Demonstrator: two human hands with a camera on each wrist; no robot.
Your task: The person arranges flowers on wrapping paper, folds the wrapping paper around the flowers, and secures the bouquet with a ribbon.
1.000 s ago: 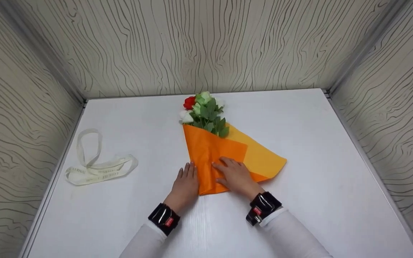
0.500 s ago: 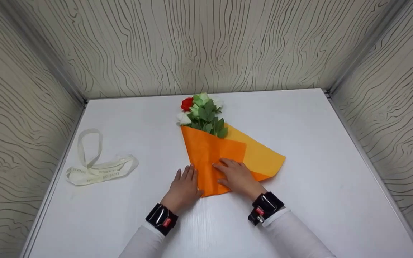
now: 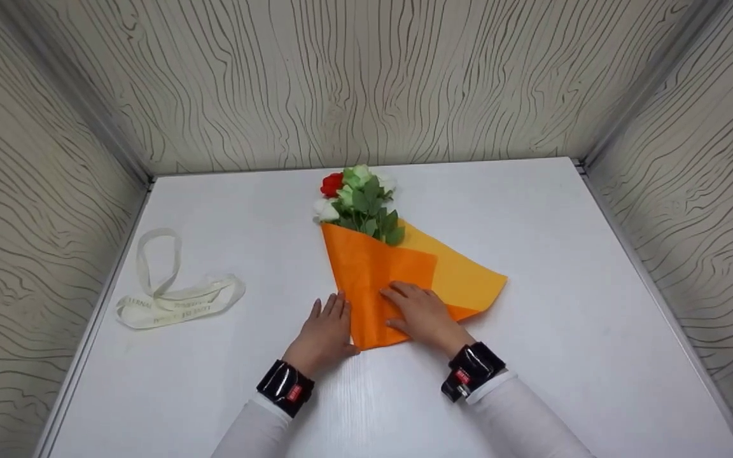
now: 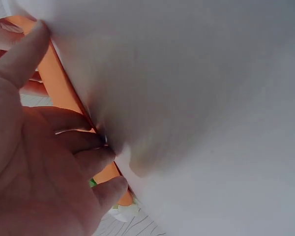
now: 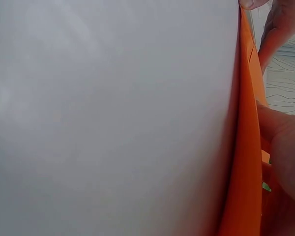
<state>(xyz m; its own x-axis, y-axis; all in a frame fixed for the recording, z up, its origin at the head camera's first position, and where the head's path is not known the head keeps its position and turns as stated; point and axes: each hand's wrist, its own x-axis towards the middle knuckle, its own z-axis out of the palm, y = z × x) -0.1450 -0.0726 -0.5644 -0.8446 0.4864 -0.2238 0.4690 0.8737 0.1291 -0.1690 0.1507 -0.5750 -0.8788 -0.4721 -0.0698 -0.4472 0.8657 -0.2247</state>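
Note:
A bunch of flowers, with red, white and pale green blooms and green leaves, lies at the middle of the table. Orange wrapping paper is folded over its stems from the left, and a yellow-orange flap spreads to the right. My left hand lies along the paper's lower left edge, fingers extended and thumb at the bottom corner. Flat on the folded layer rests my right hand, its fingers spread. In the left wrist view, the left fingertips touch the paper's edge. The stems are hidden under the paper.
A cream ribbon with printed lettering lies loosely looped on the left of the white table. Wood-patterned panels stand at the back and both sides.
The bouquet and paper have shifted slightly left and toward me. My left thumb has come onto the paper's bottom corner, and the crease there looks flatter. My right hand stays on the fold.

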